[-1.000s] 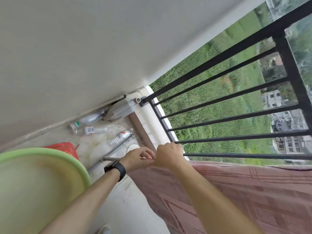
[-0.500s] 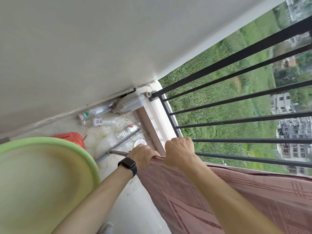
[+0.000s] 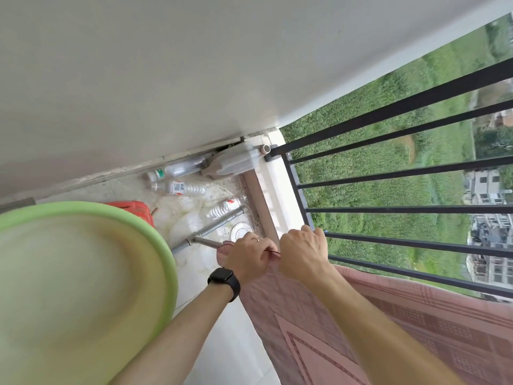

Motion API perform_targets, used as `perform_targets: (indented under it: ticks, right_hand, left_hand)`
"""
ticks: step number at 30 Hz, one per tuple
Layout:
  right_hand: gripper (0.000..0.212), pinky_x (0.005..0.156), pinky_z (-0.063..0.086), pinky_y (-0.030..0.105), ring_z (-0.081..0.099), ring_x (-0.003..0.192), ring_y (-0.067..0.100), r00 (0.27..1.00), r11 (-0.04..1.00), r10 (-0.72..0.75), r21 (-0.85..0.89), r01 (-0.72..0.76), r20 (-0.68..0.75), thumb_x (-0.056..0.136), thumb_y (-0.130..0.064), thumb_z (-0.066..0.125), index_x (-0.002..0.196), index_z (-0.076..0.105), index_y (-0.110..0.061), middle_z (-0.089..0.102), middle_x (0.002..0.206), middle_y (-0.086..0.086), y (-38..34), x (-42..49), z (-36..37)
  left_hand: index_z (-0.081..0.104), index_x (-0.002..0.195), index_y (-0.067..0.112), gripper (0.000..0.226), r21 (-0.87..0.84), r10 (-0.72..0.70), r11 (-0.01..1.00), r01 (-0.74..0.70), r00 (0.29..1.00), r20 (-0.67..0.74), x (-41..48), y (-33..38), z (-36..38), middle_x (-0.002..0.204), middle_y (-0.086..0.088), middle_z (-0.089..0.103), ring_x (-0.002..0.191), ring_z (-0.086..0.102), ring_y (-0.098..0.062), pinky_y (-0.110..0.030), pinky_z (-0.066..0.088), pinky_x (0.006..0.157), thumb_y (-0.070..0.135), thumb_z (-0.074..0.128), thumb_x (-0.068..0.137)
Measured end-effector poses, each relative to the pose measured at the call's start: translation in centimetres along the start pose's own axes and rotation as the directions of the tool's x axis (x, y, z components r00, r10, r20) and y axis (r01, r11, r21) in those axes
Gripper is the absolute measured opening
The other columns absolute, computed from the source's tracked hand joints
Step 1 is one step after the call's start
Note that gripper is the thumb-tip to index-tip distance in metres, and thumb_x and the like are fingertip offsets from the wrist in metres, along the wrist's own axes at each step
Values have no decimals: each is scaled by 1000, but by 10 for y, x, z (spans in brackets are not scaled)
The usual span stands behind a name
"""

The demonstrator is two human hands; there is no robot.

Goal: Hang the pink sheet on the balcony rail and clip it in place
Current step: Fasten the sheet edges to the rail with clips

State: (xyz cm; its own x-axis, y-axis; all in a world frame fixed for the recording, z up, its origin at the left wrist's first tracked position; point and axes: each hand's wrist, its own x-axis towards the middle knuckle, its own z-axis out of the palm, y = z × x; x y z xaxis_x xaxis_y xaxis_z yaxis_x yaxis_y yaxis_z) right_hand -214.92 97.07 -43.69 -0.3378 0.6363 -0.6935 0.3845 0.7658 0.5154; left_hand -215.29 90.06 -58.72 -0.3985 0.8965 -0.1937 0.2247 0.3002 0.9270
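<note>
The pink sheet is draped over the balcony rail, and I see it running away to my right along the bars, its long top edge lying with the rail and the cloth hanging down on the inner side toward me. Its near corner sits at the left end of that edge, right where both hands meet.

My left hand is curled tight on that corner, pinching the hem with what looks like a thin dark strand or seam edge between the fingers. My right hand is closed too, wrapped over the sheet's top edge with the fingertips reaching onto the rail bar. The two hands are touching or just beside each other; I cannot tell which.

I see no clip for certain; a small blue speck shows by the right fingertips, too small to name.

What the next move turns on, as I judge it: the corner lies at the rail's wall end, so any pull to straighten the edge goes leftward, along the rail. The left hand is nearer the free corner; the right is nearer the bar and better placed to pin the cloth there.
</note>
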Motion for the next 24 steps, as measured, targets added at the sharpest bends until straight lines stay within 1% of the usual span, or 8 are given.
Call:
perform_targets:
  ticks: [2, 5, 7, 11, 14, 18, 22, 24]
  right_hand:
    - [29, 99, 33, 39, 51, 103, 20, 999, 1000, -8, 3, 8, -35, 88, -27, 64, 69, 44, -20, 50, 81, -5, -2, -3, 5]
    - [30, 99, 34, 38, 48, 96, 19, 998, 999, -31, 10, 31, -53, 86, -10, 59, 64, 41, -21, 54, 82, -5, -3, -4, 9]
    - [31, 98, 34, 38, 43, 90, 18, 997, 999, -45, 1, 45, -68, 85, -5, 55, 63, 40, -20, 54, 80, -5, -4, -3, 8]
    - [32, 99, 35, 37, 41, 86, 18, 996, 997, -78, -21, 77, -54, 84, -5, 57, 63, 39, -20, 48, 72, -6, -3, 2, 5]
    - [34, 98, 35, 37, 43, 88, 18, 996, 996, -88, -16, 88, -28, 85, -11, 59, 63, 36, -22, 49, 74, -6, -1, 6, 5]
    - [38, 100, 34, 38, 48, 96, 20, 994, 994, -106, -25, 106, -4, 89, -28, 63, 63, 35, -21, 53, 82, -3, 2, 6, 4]
    - [33, 104, 35, 38, 45, 94, 20, 991, 993, -121, -5, 121, 52, 86, -25, 64, 66, 38, -19, 54, 84, -2, 6, 6, -4]
    - [34, 102, 35, 37, 42, 89, 19, 990, 990, -139, -14, 140, 35, 86, -19, 61, 63, 36, -20, 49, 77, -4, 6, 7, -3]
  left_hand:
    - [55, 129, 37, 63, -31, -91, 994, 101, 968, 233, 1, -17, 3, 132, 11, 57, 128, 41, -10, -31, 40, 99, 63, 39, 74]
    - [45, 143, 32, 61, 97, -119, 991, 90, 923, 365, 6, -43, 0, 151, 6, 42, 142, 30, -18, -37, 28, 115, 29, 40, 82]
    - [53, 137, 33, 57, 157, -87, 987, 27, 916, 392, 10, -54, -2, 144, 4, 51, 136, 39, -21, -39, 35, 110, 14, 45, 84]
    - [65, 104, 32, 28, 236, -71, 971, -25, 919, 389, 25, -58, -3, 105, -1, 66, 109, 59, -24, -38, 48, 88, 31, 47, 83]
    - [61, 102, 39, 43, 119, -26, 993, -23, 917, 398, 27, -46, -2, 96, 10, 65, 96, 59, -18, -34, 48, 81, 54, 35, 71]
    - [55, 68, 42, 25, 9, 111, 992, -125, 913, 393, 22, -26, -5, 61, 13, 52, 67, 52, -16, -29, 42, 62, 45, 30, 70]
    - [63, 98, 37, 30, 65, 118, 986, -152, 922, 368, 16, -37, 3, 70, 11, 59, 71, 56, -17, -32, 49, 66, 33, 38, 82]
    - [59, 87, 27, 32, 45, 124, 988, -147, 935, 331, 15, -33, 3, 69, 8, 55, 72, 54, -18, -36, 50, 67, 36, 30, 79]
